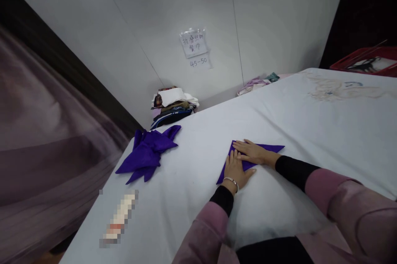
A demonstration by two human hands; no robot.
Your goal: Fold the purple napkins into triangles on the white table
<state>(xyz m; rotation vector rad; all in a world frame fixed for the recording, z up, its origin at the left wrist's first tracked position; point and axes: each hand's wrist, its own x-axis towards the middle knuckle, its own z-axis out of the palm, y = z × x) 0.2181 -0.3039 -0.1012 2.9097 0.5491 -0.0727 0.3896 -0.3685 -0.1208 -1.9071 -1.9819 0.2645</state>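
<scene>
A purple cloth napkin [270,147], folded into a triangle, lies flat on the white-covered table [192,198]. My left hand [236,170] presses on its left side with the fingers stretched out and the thumb apart. Across its upper part rests my right hand [250,152], palm down, fingers extended toward the left. The two hands meet near the napkin's top corner, and they cover much of its middle. Farther left, several purple napkins [145,150] lie in a loose, crumpled heap near the table's left edge.
A pile of folded clothes [173,107] sits behind the table against the wall, with more cloth [254,85] to its right. A red basket [369,59] stands at the far right. A blurred-out strip [120,216] lies at the front left. A curtain [52,152] hangs on the left.
</scene>
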